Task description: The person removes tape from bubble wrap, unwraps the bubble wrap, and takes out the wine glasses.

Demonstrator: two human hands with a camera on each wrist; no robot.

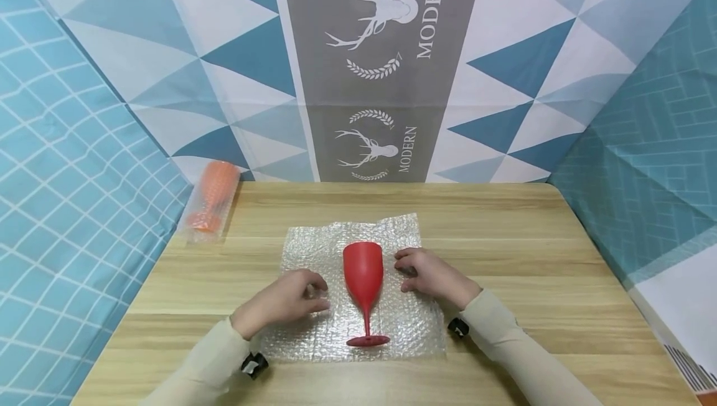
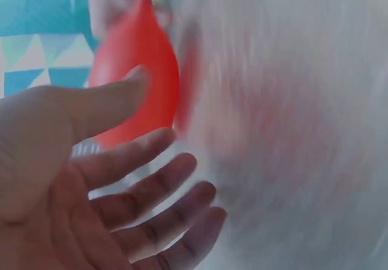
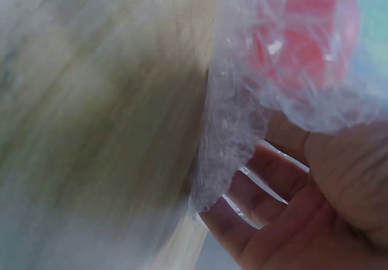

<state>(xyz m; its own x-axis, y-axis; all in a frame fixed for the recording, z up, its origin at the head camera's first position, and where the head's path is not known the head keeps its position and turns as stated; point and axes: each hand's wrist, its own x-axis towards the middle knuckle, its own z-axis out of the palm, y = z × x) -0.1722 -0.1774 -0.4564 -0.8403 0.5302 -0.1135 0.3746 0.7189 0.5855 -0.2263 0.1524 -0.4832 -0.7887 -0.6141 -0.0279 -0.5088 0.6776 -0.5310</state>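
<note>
A red plastic goblet (image 1: 364,269) lies on its side on a sheet of bubble wrap (image 1: 313,340), its foot toward me. Left of the bowl, my left hand (image 1: 282,297) hovers over the wrap with loosely bent fingers; the left wrist view shows its thumb (image 2: 112,103) in front of the goblet. On the other side, my right hand (image 1: 434,275) sits by the wrap's right part, fingers curved and thumb apart. In the right wrist view, bubble wrap (image 3: 236,118) covers the fingertips, so their contact is hidden, and red shows through the plastic.
An orange goblet (image 1: 215,191) in clear wrapping lies at the table's back left corner. Patterned cloth (image 1: 370,144) hangs behind the wooden table (image 1: 504,225), with blue tiled-pattern cloth (image 1: 67,163) on the left and teal cloth (image 1: 661,144) on the right.
</note>
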